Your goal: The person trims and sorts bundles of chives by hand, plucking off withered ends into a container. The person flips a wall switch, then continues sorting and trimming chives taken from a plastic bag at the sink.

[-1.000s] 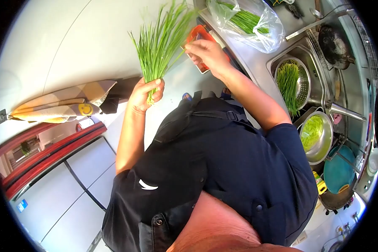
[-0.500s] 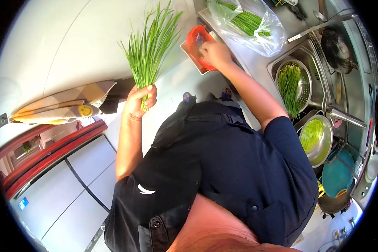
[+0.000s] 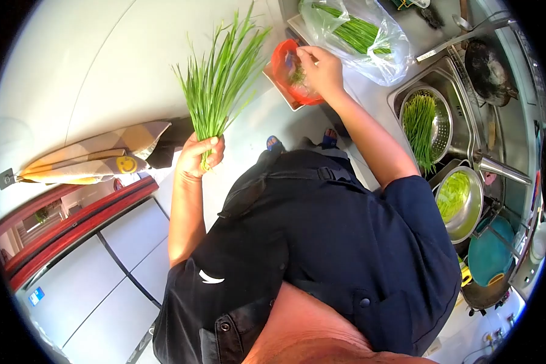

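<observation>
My left hand [image 3: 201,154] is closed around the lower stems of a bunch of garlic chives [image 3: 215,91], whose long green leaves fan out upward. Over a bin [image 3: 295,108] lined with a red plastic bag [image 3: 279,60] is my right hand [image 3: 323,71]. Its thumb and fingertips are drawn together near the bag's rim, and whatever may be between them cannot be made out. Some pale and green scraps [image 3: 297,77] show inside the bag.
A clear plastic bag [image 3: 387,57] with more chives lies on the counter at upper right. In the sink [image 3: 400,94] stands a colander [image 3: 444,121] of chives. A metal bowl [image 3: 474,209] with pale green leaves, a wok [image 3: 488,70] and a teal lid-like round [image 3: 490,252] are nearby.
My right hand has risen slightly out of the red bag toward its right rim, uncovering scraps inside. The left hand still grips the chives, slightly lower.
</observation>
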`<state>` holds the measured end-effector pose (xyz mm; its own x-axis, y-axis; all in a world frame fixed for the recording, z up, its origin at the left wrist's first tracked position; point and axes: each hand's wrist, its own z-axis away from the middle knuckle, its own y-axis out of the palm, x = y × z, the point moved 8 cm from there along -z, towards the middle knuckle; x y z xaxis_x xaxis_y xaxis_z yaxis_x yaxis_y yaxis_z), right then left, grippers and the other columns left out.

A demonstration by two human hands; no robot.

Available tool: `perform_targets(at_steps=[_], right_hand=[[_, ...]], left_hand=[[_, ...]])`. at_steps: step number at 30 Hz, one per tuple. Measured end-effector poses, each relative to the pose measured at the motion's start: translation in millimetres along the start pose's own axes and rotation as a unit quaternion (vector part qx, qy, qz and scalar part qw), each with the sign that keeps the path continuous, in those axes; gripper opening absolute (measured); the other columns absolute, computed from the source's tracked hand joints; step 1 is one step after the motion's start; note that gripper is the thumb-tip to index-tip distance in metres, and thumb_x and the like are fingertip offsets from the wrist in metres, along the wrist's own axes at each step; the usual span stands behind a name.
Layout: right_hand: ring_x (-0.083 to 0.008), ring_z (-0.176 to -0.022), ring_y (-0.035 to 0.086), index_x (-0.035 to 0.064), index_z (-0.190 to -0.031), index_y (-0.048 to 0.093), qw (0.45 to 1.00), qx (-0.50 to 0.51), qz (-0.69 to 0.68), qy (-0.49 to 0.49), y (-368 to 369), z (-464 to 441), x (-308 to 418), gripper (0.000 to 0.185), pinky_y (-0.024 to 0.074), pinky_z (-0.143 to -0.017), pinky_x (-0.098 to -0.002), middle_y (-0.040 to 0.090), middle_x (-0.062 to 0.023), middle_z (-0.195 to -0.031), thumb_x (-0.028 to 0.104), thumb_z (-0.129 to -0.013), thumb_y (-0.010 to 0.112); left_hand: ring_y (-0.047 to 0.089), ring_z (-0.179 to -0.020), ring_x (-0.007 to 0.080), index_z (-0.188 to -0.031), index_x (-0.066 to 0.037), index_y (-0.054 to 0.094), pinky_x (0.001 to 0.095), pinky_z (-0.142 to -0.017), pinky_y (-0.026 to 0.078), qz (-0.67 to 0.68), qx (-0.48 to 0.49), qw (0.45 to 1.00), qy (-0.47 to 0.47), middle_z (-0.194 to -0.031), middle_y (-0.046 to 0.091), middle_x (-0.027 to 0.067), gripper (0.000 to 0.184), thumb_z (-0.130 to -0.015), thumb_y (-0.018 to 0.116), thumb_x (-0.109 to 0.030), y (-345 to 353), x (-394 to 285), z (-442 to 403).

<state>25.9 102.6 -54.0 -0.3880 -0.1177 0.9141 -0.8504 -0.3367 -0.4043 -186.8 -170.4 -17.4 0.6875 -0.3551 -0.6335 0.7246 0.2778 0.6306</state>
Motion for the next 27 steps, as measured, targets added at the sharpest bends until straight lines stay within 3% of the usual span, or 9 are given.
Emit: perform_targets(at_steps=[2,4,7,10,11,27], right_hand=[[-0.0281,-0.095,0.072,0.0114,-0.110,0.077,0.976,-0.085,-0.052,-0.193,-25.2,15.5,53.4,0.023,0.0550,-0.086,-0.0350,0.076,-0.0086,-0.106,0.026,-0.095,0.067],[-0.0266,-0.102,0.070,0.0133,-0.113,0.077,0.972,-0.068,-0.049,-0.218,-32.2,20.4,69.3,0.024,0.0548,-0.089,-0.0346,0.075,-0.0078,-0.112,0.025,-0.094,0.068],[-0.0247,-0.100,0.069,0.0190,-0.109,0.078,0.934,-0.067,0.085,-0.341,-32.2,34.8,101.3,0.022,0.0565,-0.086,-0.0350,0.075,-0.0030,-0.105,0.027,-0.091,0.071],[-0.0226,-0.096,0.069,0.0204,-0.108,0.078,0.926,-0.039,0.114,-0.359,-28.6,38.5,100.4,0.021,0.0566,-0.082,-0.0343,0.075,-0.0008,-0.100,0.026,-0.089,0.071],[-0.0234,-0.084,0.069,0.0110,-0.100,0.080,0.917,-0.060,0.106,-0.379,-31.7,42.7,105.3,0.016,0.0562,-0.073,-0.0337,0.075,-0.0039,-0.093,0.015,-0.084,0.078],[-0.0236,-0.083,0.069,0.0125,-0.097,0.080,0.922,-0.035,0.109,-0.369,-25.0,48.7,94.8,0.014,0.0564,-0.074,-0.0333,0.074,-0.0046,-0.093,0.013,-0.083,0.078]], left_hand=[[0.042,-0.049,0.0110,-0.142,0.005,0.047,0.0243,-0.041,0.036,-0.014,-0.001,1.000,-0.005,-0.073,0.051,0.0066,0.053,-0.094,0.066,-0.007,-2.1,-0.1,-2.6],[0.042,-0.049,0.0111,-0.142,0.005,0.047,0.0242,-0.041,0.035,-0.031,0.001,0.999,-0.013,-0.072,0.051,0.0067,0.053,-0.093,0.067,-0.007,-1.6,0.1,-5.8],[0.042,-0.049,0.0117,-0.139,0.005,0.050,0.0246,-0.042,0.036,-0.037,0.006,0.999,-0.013,-0.070,0.051,0.0068,0.051,-0.092,0.068,-0.006,3.5,-0.6,-9.3],[0.043,-0.049,0.0117,-0.139,0.005,0.050,0.0247,-0.042,0.036,-0.052,0.008,0.998,-0.017,-0.071,0.052,0.0076,0.051,-0.092,0.068,-0.006,7.7,-2.0,-9.6],[0.043,-0.049,0.0117,-0.139,0.005,0.050,0.0247,-0.042,0.036,-0.053,0.008,0.998,-0.016,-0.071,0.052,0.0076,0.051,-0.092,0.068,-0.006,7.6,-2.2,-9.4],[0.044,-0.047,0.0118,-0.139,0.005,0.050,0.0245,-0.041,0.036,-0.065,0.019,0.998,-0.019,-0.070,0.053,0.0085,0.051,-0.093,0.068,-0.007,2.3,2.5,-6.9]])
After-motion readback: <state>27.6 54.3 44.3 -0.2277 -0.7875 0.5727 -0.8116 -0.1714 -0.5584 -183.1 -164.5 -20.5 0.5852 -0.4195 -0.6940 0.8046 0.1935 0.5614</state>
